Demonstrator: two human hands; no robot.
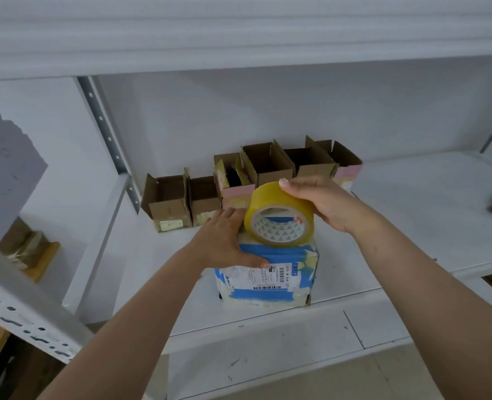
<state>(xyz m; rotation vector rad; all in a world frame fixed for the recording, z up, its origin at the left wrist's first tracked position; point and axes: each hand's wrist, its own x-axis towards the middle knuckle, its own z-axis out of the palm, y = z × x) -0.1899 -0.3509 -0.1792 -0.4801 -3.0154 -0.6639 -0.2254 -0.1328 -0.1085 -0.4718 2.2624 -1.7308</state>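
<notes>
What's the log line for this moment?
right hand: grips yellow tape roll | left hand: rests on blue-and-white taped parcel | place: white shelf

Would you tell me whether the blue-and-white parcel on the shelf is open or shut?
Shut: the parcel has a flat, taped top with a label across it; the tape roll is held against it.

Both bare forearms are being stretched forward and inward. The left hand (pixel 224 238) is being pressed down flat, fingers straight, thumb spread out to the right. The right hand (pixel 322 203) is being held higher, wrist bent, fingers curled over in a grip; its thumb is being hidden, probably underneath.
</notes>
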